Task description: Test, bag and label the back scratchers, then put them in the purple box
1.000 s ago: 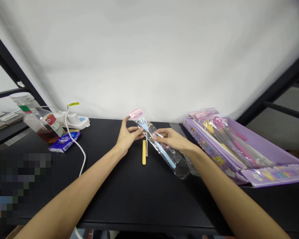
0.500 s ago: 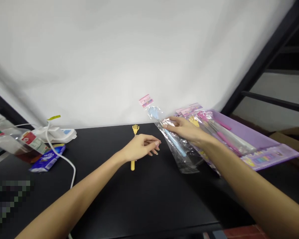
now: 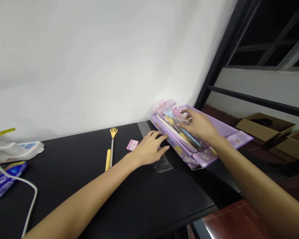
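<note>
Apparently for steadiness, the left hand point(image 3: 150, 149) lay spread by the box point(image 3: 185, 157), apart from the right hand point(image 3: 201, 127), curled over the blue scratcher point(image 3: 191, 137) inside; its grip was unclear.

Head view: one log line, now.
left hand: open beside box; right hand: over box, grip unclear; blue scratcher: in box; loose yellow scratcher: on desk

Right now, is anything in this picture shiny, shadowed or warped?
Head view: glints on the clear wrappers in the purple box, bright reflection on the red floor. Head view: dark shadow on the black table beside the box; the forearms look stretched, perhaps lens distortion.
</note>
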{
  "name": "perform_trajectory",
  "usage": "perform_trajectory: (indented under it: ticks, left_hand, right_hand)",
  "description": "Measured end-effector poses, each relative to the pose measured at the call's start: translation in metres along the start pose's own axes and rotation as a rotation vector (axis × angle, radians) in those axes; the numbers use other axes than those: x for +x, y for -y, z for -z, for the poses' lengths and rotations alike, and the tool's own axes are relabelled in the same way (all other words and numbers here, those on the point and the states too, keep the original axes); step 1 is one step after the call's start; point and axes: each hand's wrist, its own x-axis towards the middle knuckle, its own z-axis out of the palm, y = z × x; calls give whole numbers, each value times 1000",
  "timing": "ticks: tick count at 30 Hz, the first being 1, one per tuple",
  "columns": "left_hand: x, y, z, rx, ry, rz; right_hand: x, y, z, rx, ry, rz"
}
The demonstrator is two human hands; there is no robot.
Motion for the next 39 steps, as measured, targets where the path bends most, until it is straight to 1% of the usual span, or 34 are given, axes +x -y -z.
perform_trajectory:
  ticks: [2,4,6,7,9,10,11,13,15,16,17,19,21,23,26,28,30,31,32,35,39]
  left_hand:
    - [1,1,-2,7,-14,-1]
    - [-1,3,-2,20,-31,-1]
    - [-5,5,2,31,-43,6]
    - [-7,6,6,38,-46,10]
    - [-15,13,19,53,-65,19]
    - [-20,17,28,55,-81,31]
    - [-26,22,38,54,-98,48]
    - [-41,35,58,34,-135,125]
    - [-59,48,77,14,-168,246]
    - [-69,54,84,14,-182,316]
    - [-79,59,89,30,-196,376]
    - [-100,66,92,91,-199,479]
    - [-119,70,89,104,-191,543]
    - [-134,72,84,60,-179,571]
    - [-145,72,77,-13,-140,586]
    - [-148,70,76,-49,-119,591]
    - [-150,69,77,-83,-109,581]
    - [-150,69,79,-97,-97,568]
    - [-152,68,81,-105,-82,550]
    - [-157,71,90,-69,-44,524]
    - [-165,81,97,-34,-7,520]
  right_hand:
    - [-9,0,-3,-99,-7,-1]
    - [-16,5,-2,-198,27,-39]
    - [-21,13,3,-279,55,-57]
    - [-22,18,5,-303,41,-43]
    - [-20,30,10,-295,-35,30]
    - [-18,38,12,-257,-77,75]
    - [-15,49,13,-197,-108,116]
    - [-6,74,11,-36,-121,178]
    - [1,104,3,146,-78,194]
    - [4,119,-3,241,-42,173]
    - [6,132,-11,319,20,149]
    - [7,154,-31,348,126,143]
    - [2,167,-54,276,227,160]
    - [-9,173,-76,224,289,180]
    - [-28,176,-98,223,293,242]
    - [-41,177,-104,255,323,368]
    - [-51,180,-106,274,388,525]
    - [-55,183,-106,269,424,587]
    - [-58,185,-106,254,456,618]
    - [-62,190,-107,192,497,574]
    - [-60,187,-109,175,475,447]
